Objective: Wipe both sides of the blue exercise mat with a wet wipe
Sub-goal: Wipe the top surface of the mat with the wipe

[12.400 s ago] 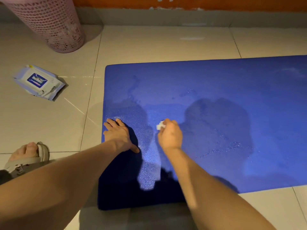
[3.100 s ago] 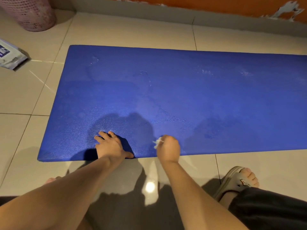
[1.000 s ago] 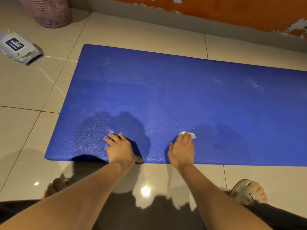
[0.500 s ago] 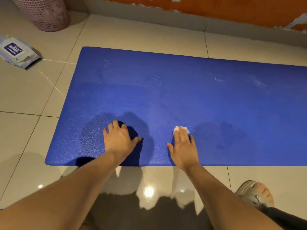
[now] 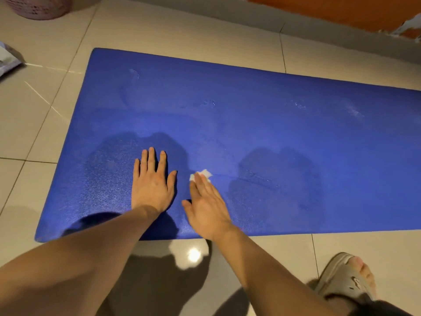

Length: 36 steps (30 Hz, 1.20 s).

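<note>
The blue exercise mat lies flat on the tiled floor, running off the right edge of the view, with wet streaks on its surface. My left hand lies flat on the mat near its front edge, fingers straight and spread. Just to its right, my right hand presses a small white wet wipe onto the mat with straight fingers; only the wipe's far edge shows beyond the fingertips.
A pink perforated basket stands at the top left corner. The wet wipe pack lies at the left edge of the floor. My sandalled foot is at the bottom right. A grey skirting and orange wall run behind the mat.
My right hand has slid the wipe leftward, closer to my left hand. My left hand has stretched its fingers flat and reaches a little further onto the mat.
</note>
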Tool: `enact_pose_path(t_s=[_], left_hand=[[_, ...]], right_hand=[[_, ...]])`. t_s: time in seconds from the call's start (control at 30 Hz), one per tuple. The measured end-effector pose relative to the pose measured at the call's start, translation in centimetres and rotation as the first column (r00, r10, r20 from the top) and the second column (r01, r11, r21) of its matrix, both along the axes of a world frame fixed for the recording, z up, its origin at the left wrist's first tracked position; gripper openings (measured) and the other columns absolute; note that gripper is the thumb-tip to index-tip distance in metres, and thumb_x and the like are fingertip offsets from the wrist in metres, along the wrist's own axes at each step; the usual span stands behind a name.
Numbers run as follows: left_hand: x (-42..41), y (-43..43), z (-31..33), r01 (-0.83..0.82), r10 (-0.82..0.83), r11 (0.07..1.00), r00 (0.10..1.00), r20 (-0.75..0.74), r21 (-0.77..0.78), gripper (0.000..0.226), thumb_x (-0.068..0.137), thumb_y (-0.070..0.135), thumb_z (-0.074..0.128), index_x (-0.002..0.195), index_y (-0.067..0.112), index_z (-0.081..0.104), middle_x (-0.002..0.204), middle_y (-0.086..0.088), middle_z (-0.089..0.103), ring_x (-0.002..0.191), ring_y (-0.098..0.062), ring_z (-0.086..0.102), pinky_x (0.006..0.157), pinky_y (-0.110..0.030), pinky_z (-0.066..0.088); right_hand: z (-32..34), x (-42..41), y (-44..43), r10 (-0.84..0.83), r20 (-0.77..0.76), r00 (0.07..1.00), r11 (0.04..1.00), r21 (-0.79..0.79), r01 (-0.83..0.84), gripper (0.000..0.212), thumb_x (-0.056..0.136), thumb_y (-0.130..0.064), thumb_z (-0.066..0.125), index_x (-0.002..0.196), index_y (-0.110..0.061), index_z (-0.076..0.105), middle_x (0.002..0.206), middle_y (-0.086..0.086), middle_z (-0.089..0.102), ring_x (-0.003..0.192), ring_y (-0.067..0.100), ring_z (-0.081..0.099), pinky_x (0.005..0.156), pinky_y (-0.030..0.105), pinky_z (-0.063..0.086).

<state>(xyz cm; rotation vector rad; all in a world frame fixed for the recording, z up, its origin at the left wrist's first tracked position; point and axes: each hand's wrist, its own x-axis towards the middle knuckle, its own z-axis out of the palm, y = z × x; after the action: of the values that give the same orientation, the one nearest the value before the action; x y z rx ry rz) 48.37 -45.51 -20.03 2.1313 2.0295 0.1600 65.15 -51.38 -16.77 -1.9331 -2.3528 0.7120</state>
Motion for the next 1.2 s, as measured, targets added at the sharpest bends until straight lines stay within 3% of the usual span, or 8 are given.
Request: enact_pose_path(t_s=[0.1, 0.33, 0.47, 0.67, 0.8, 1.0, 1.1, 1.2], left_hand=[[0.1, 0.1, 0.0, -0.008, 0.008, 1.000, 1.000, -0.021, 0.002, 0.071, 0.103, 0.055, 0.017, 0.161, 0.014, 0.023, 0.168, -0.017, 0.014, 0.156, -0.033, 0.005, 0.126, -0.051, 0.009], [0.4, 0.2, 0.0, -0.021, 0.021, 1.000, 0.998, -0.067, -0.006, 0.072, 0.102, 0.056, 0.019, 0.161, 0.015, 0.022, 0.168, -0.017, 0.015, 0.156, -0.034, 0.006, 0.126, -0.052, 0.010], [0.4, 0.2, -0.2, -0.024, 0.023, 1.000, 0.998, -0.054, -0.005, 0.071, 0.103, 0.055, 0.021, 0.161, 0.014, 0.024, 0.167, -0.018, 0.016, 0.156, -0.034, 0.006, 0.126, -0.052, 0.010], [0.5, 0.2, -0.3, -0.025, 0.025, 1.000, 0.999, -0.044, 0.014, 0.071, 0.102, 0.055, 0.023, 0.160, 0.013, 0.026, 0.167, -0.018, 0.018, 0.156, -0.034, 0.008, 0.125, -0.053, 0.011], [0.5, 0.3, -0.3, -0.024, 0.025, 1.000, 0.999, -0.045, 0.012, 0.071, 0.102, 0.056, 0.024, 0.160, 0.014, 0.026, 0.167, -0.018, 0.018, 0.156, -0.034, 0.008, 0.125, -0.053, 0.011], [0.5, 0.2, -0.1, -0.027, 0.027, 1.000, 0.999, -0.038, 0.012, 0.071, 0.102, 0.056, 0.025, 0.160, 0.014, 0.026, 0.167, -0.018, 0.018, 0.156, -0.034, 0.008, 0.126, -0.052, 0.011], [0.5, 0.3, -0.1, -0.028, 0.029, 1.000, 0.999, -0.040, 0.014, 0.072, 0.102, 0.056, 0.025, 0.160, 0.014, 0.026, 0.167, -0.018, 0.018, 0.156, -0.034, 0.009, 0.125, -0.053, 0.011], [0.5, 0.2, -0.2, -0.030, 0.031, 0.999, 0.999, -0.039, 0.014, 0.071, 0.101, 0.055, 0.025, 0.160, 0.014, 0.027, 0.167, -0.018, 0.018, 0.156, -0.035, 0.009, 0.125, -0.053, 0.011]], right_hand=[[0.2, 3.3, 0.5, 0.105, 0.090, 0.990, 0.993, 0.042, -0.109, 0.067, 0.103, -0.042, 0.038, 0.158, -0.010, 0.020, 0.167, 0.003, 0.015, 0.155, 0.018, 0.002, 0.124, 0.048, 0.014], [0.4, 13.1, 0.3, -0.276, 0.349, 0.896, 0.957, 0.011, 0.290, 0.089, 0.091, -0.067, 0.007, 0.157, -0.010, 0.022, 0.166, 0.006, 0.013, 0.154, 0.023, 0.009, 0.121, 0.048, 0.016], [0.1, 8.3, 1.5, -0.428, 0.265, 0.864, 0.887, -0.060, 0.458, 0.091, 0.099, -0.066, 0.023, 0.159, 0.000, 0.005, 0.168, 0.015, -0.001, 0.155, 0.026, -0.005, 0.125, 0.046, 0.008], [0.1, 0.7, 2.8, -0.079, 0.001, 0.997, 0.995, -0.056, 0.079, 0.077, 0.101, -0.053, 0.032, 0.159, -0.006, 0.014, 0.168, 0.008, 0.004, 0.155, 0.022, -0.004, 0.125, 0.045, 0.009], [0.0, 5.3, 3.4, 0.114, 0.115, 0.987, 0.991, 0.052, -0.120, 0.065, 0.100, -0.045, 0.029, 0.155, -0.010, 0.031, 0.165, 0.002, 0.023, 0.154, 0.019, 0.012, 0.120, 0.051, 0.024], [-0.2, 14.9, 3.1, -0.233, 0.320, 0.919, 0.972, 0.045, 0.230, 0.077, 0.097, -0.062, 0.016, 0.153, -0.012, 0.031, 0.164, 0.006, 0.022, 0.153, 0.023, 0.015, 0.119, 0.048, 0.021], [-0.4, 12.6, 4.0, -0.364, 0.298, 0.882, 0.924, -0.003, 0.382, 0.091, 0.097, -0.068, 0.015, 0.157, 0.000, 0.018, 0.167, 0.016, 0.010, 0.155, 0.029, 0.004, 0.124, 0.045, 0.012], [-0.6, 7.3, 5.3, -0.333, 0.196, 0.922, 0.940, -0.009, 0.342, 0.103, 0.088, -0.071, 0.006, 0.156, 0.006, 0.014, 0.165, 0.022, 0.009, 0.154, 0.035, 0.002, 0.125, 0.045, 0.011]])
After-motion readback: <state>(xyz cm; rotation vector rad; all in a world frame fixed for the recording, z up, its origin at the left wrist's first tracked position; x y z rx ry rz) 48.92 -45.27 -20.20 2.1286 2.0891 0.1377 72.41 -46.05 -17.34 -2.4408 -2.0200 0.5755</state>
